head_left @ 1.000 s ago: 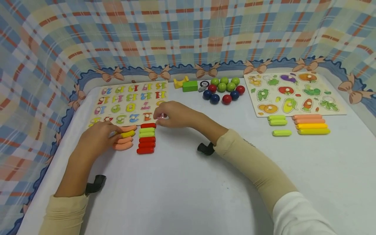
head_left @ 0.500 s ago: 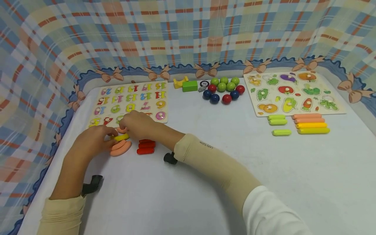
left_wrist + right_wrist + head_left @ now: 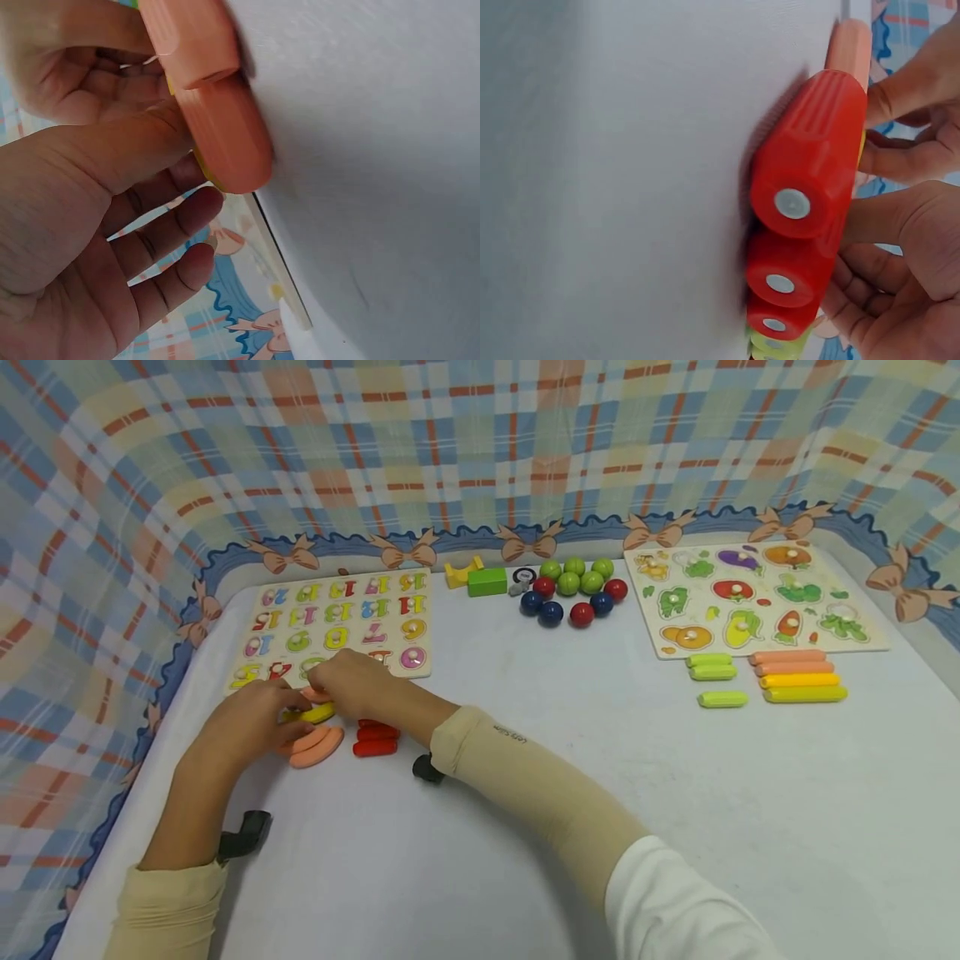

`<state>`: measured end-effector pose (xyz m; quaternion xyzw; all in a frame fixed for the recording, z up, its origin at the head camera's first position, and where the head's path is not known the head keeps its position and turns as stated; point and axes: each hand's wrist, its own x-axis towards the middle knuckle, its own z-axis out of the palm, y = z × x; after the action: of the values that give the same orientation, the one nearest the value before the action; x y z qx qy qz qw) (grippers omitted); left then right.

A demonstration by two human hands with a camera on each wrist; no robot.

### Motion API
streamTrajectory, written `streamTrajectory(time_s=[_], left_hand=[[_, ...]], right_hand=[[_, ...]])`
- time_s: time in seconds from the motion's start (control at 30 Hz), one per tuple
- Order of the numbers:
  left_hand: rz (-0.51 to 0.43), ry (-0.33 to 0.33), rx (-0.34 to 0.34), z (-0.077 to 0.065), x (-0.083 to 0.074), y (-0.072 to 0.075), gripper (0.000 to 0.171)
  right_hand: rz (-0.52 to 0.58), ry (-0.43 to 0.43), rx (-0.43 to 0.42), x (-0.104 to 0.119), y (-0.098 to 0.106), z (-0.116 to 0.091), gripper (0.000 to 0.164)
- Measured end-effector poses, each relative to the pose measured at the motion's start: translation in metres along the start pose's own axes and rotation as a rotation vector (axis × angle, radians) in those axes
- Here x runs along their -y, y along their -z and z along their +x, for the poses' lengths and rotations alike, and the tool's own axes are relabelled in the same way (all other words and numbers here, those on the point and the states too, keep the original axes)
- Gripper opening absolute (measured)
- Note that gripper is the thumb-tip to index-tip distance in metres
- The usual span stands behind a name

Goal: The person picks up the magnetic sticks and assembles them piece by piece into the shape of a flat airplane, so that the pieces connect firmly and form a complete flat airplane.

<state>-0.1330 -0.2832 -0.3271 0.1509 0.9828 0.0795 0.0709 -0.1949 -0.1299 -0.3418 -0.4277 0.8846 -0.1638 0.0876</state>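
Note:
My left hand [image 3: 247, 718] pinches a yellow curved toy stick [image 3: 318, 712] between thumb and fingers, left of centre on the table. Just above it, my right hand [image 3: 356, 683] curls its fingers at an orange curved stick [image 3: 316, 695]; its grip is partly hidden. Below the yellow one, orange curved sticks [image 3: 321, 750] lie side by side; in the left wrist view an orange stick [image 3: 225, 139] covers the thumb tip. Red sticks [image 3: 375, 748] lie under my right wrist. In the right wrist view, red sticks [image 3: 810, 150] with pale end dots stand before my right fingers.
Behind my hands lies a number puzzle board [image 3: 345, 589]. Green, red and blue balls [image 3: 581, 614] and a green block [image 3: 487, 582] stand at the back. On the right are a vegetable puzzle board [image 3: 712, 602] and green, orange and yellow sticks [image 3: 806, 694].
My right hand has moved left from beside the number board to the orange and yellow sticks. The yellow stick has shifted slightly down, and the lower orange sticks have moved and turned.

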Motion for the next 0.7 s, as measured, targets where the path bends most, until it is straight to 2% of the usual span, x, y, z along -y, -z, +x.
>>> streamTrajectory(time_s=[0.23,0.33,0.43,0.5,0.6,0.7], left_hand=[[-0.001,-0.019,0.003,-0.004,-0.004,0.005,0.029],[-0.038,-0.011,-0.012,-0.006,-0.007,0.008,0.028],[-0.127,0.007,-0.040,-0.007,-0.009,0.010,0.026],[-0.219,0.005,-0.064,-0.006,-0.010,0.010,0.025],[-0.393,-0.025,-0.092,-0.005,-0.010,0.008,0.025],[-0.540,-0.054,-0.078,-0.003,-0.012,0.007,0.029]], right_hand=[[-0.013,0.028,-0.040,0.001,0.003,0.000,0.013],[0.026,0.031,-0.081,-0.001,0.010,-0.005,0.023],[0.196,-0.003,-0.102,-0.008,0.022,-0.017,0.033],[0.369,-0.028,-0.116,-0.014,0.030,-0.027,0.035],[0.610,-0.041,-0.144,-0.025,0.039,-0.042,0.031],[0.747,-0.021,-0.181,-0.036,0.045,-0.055,0.028]])
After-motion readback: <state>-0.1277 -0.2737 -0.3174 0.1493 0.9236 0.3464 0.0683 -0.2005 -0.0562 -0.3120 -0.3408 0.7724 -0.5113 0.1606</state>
